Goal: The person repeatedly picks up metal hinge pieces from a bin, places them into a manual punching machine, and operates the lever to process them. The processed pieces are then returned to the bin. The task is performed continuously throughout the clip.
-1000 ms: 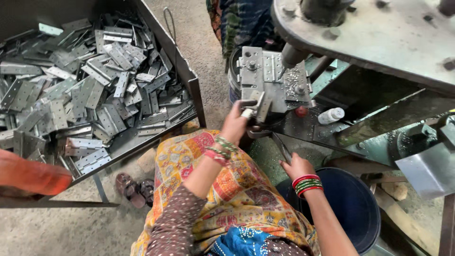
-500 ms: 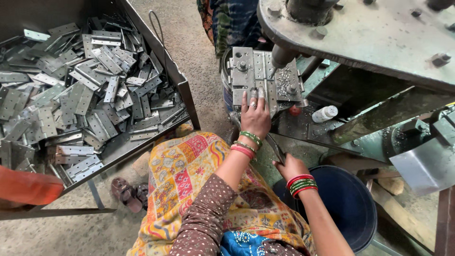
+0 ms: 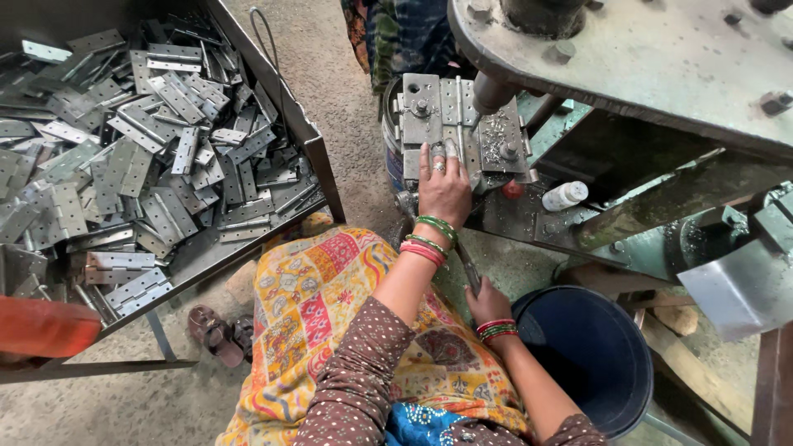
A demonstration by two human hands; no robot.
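My left hand (image 3: 443, 188) reaches forward onto the grey die block (image 3: 417, 124) of a press. Its fingertips lie flat on a metal hinge (image 3: 457, 116) and hold it in place on the block, just left of the press ram (image 3: 491, 92). My right hand (image 3: 487, 302) stays low beside my lap, closed around a thin metal rod (image 3: 467, 266) that slants up toward the press. Both wrists wear green and red bangles.
A large metal tray (image 3: 318, 165) on my left holds several loose hinges (image 3: 149, 157). A dark blue bucket (image 3: 591, 351) stands at the right by my knee. A small white bottle (image 3: 565, 196) lies on the press base. Another person's patterned clothing (image 3: 396, 33) shows beyond the press.
My left hand has carried a hinge from the block's lower edge up onto the die block and now lies flat over it. My right hand has stayed on the rod.
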